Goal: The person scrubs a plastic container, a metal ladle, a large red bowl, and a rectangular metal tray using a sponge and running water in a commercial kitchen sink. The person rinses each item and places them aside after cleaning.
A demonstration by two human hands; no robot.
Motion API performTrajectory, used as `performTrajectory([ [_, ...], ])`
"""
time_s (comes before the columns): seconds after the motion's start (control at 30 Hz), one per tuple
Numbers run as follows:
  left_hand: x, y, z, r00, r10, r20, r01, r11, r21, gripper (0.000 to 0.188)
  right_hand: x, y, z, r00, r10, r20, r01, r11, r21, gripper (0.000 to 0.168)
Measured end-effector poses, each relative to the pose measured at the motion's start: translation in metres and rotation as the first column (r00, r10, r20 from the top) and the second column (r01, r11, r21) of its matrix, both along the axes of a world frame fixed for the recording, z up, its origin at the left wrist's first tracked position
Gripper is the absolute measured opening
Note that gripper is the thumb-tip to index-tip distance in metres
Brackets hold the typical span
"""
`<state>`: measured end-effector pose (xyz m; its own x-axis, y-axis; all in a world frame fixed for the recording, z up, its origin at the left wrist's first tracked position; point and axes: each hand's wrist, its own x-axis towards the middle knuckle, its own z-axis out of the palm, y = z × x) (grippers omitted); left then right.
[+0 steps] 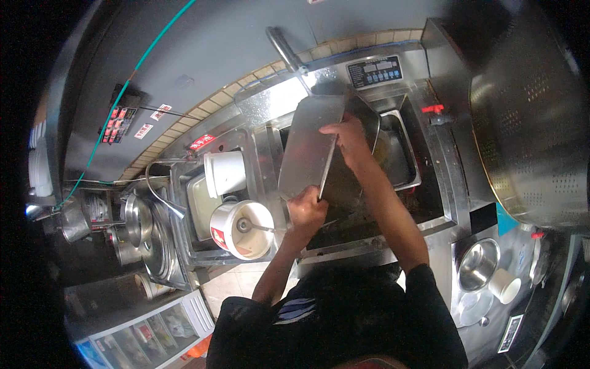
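A rectangular stainless steel pan (308, 143) is tilted up over a dark basin (343, 217), with a broad flat side facing me. My left hand (307, 208) grips its near end by the rim. Farther up, my right hand (350, 138) holds the long right edge, thumb lying across the metal. The pan's far end is just below the faucet (286, 48). To the right, another rectangular steel pan (417, 170) sits in the basin, partly behind my right forearm.
Left of the basin, a white bucket (265, 210) with a utensil inside and another white tub (226, 173) stand at a second sink (177, 193). A large perforated steel vessel (525, 152) rises at right. A steel bowl (479, 265) and white cup (504, 286) occupy the right counter.
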<state>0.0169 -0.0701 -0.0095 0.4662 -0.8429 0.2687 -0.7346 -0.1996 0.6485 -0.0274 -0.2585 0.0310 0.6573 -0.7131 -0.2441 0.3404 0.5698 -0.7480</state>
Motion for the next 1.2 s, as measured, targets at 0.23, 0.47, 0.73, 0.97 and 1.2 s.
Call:
performTrajectory([
  [0.23, 0.015, -0.032, 0.012, 0.994, -0.015, 0.11, 0.029, 0.991, -0.127, 0.009, 0.053, -0.065, -0.081, 0.876, -0.302, -0.376, -0.029, 0.746, -0.666, 0.026],
  [0.47, 0.045, -0.048, -0.004, 0.964, -0.035, 0.262, 0.078, 0.985, -0.153, 0.018, 0.072, -0.07, -0.058, 0.944, -0.33, 0.005, 0.326, 0.93, -0.172, 0.032],
  [0.73, 0.053, -0.051, -0.006, 0.984, 0.114, 0.138, -0.076, 0.964, -0.253, 0.015, 0.054, -0.073, -0.057, 0.902, -0.429, -0.053, 0.416, 0.895, -0.159, 0.028],
  [0.97, 0.066, -0.059, -0.003, 0.976, 0.191, 0.106, -0.16, 0.955, -0.249, 0.036, 0.036, -0.044, -0.022, 0.877, -0.48, 0.005, 0.476, 0.868, -0.142, 0.025],
  [1.2, 0.098, -0.093, -0.032, 0.91, 0.409, -0.061, -0.409, 0.867, -0.284, 0.04, 0.016, -0.014, -0.003, 0.844, -0.521, -0.124, 0.515, 0.853, -0.082, 0.032],
])
